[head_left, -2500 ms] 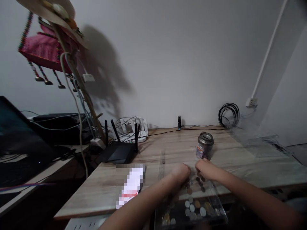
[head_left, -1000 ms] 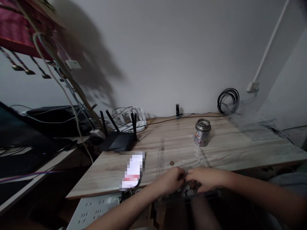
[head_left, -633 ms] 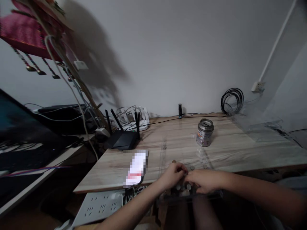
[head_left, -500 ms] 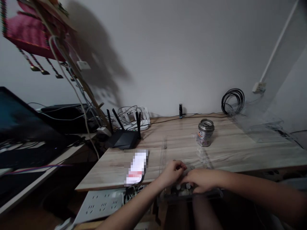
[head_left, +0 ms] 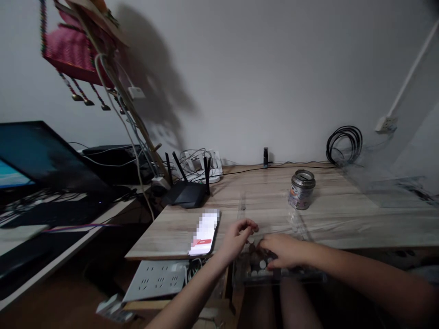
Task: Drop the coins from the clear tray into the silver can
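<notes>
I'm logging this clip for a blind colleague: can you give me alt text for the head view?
Both hands, the left hand and the right hand, pick among coins in a clear tray at the near edge of a wooden desk. A phone lies left of them, a metal can stands behind, and a router sits farther left.

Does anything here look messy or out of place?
Yes. The clear tray of coins under both hands juts past the table edge, and a power strip hangs below that edge in tangled cables.
</notes>
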`<move>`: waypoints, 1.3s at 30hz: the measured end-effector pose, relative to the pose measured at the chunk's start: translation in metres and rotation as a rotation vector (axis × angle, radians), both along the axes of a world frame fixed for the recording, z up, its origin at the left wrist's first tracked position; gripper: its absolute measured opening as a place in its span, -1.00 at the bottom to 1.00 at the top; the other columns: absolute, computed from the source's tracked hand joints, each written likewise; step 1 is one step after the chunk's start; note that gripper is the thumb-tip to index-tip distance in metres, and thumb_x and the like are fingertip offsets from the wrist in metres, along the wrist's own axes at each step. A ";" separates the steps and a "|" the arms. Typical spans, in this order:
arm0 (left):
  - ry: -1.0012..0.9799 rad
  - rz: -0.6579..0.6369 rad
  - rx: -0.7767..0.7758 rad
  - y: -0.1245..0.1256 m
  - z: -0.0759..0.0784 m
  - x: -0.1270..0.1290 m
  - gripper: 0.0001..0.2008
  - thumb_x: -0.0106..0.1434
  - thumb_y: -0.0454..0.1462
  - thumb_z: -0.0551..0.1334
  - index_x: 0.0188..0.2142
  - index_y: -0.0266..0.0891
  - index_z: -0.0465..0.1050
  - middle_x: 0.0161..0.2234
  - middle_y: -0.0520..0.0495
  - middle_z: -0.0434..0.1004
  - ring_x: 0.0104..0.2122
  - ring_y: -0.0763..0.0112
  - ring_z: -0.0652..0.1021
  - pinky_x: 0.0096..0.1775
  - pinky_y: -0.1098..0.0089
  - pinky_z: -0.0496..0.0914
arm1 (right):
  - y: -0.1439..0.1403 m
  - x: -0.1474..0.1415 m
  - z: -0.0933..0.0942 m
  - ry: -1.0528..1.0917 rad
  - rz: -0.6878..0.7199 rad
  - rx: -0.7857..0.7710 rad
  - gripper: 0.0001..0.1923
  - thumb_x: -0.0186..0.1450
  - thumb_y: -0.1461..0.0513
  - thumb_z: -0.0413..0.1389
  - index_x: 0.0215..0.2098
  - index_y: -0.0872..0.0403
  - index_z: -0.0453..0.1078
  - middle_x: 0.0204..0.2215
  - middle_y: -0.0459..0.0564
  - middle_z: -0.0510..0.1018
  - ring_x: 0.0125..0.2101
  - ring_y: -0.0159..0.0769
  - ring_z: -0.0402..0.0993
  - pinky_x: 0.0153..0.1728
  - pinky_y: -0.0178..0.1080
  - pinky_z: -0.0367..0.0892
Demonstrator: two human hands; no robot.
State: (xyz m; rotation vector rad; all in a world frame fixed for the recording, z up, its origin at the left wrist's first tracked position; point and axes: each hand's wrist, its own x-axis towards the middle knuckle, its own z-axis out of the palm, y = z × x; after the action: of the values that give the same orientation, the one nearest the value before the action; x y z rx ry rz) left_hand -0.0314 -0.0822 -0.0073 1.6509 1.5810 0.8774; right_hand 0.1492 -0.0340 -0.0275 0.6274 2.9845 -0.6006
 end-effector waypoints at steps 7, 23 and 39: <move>0.869 -0.350 0.000 -0.021 0.006 -0.006 -0.82 0.07 -0.34 0.19 -0.31 -0.29 0.50 -0.25 -0.19 0.49 -0.16 0.19 0.45 -0.16 0.30 0.35 | 0.003 -0.013 -0.002 0.003 -0.166 0.080 -0.78 0.17 0.24 0.06 -0.20 0.08 0.40 -0.25 0.03 0.50 -0.25 -0.22 0.40 -0.31 -0.29 0.21; 0.952 -0.393 -0.102 -0.012 -0.003 -0.005 -0.76 0.05 -0.26 0.19 -0.27 -0.30 0.48 -0.25 -0.25 0.54 -0.23 0.10 0.52 -0.20 0.22 0.37 | 0.054 -0.042 -0.028 0.131 -0.437 -0.011 -0.80 0.12 0.30 0.11 -0.26 0.14 0.42 -0.31 0.03 0.51 -0.34 -0.34 0.39 -0.36 -0.36 0.19; 0.841 -0.146 0.031 0.000 -0.004 -0.009 -0.82 0.19 -0.30 0.07 -0.29 -0.26 0.43 -0.24 -0.15 0.49 -0.19 0.26 0.46 -0.18 0.34 0.30 | 0.162 0.090 0.087 0.264 -1.157 0.474 -0.84 0.08 0.24 0.11 -0.38 0.02 0.51 -0.36 -0.01 0.57 -0.36 -0.27 0.42 -0.43 -0.32 0.18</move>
State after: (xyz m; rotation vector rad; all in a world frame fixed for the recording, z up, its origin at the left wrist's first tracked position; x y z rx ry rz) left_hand -0.0403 -0.0821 -0.0111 2.2871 1.9234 0.0994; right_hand 0.2388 0.1281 0.0595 2.4952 2.6697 0.0890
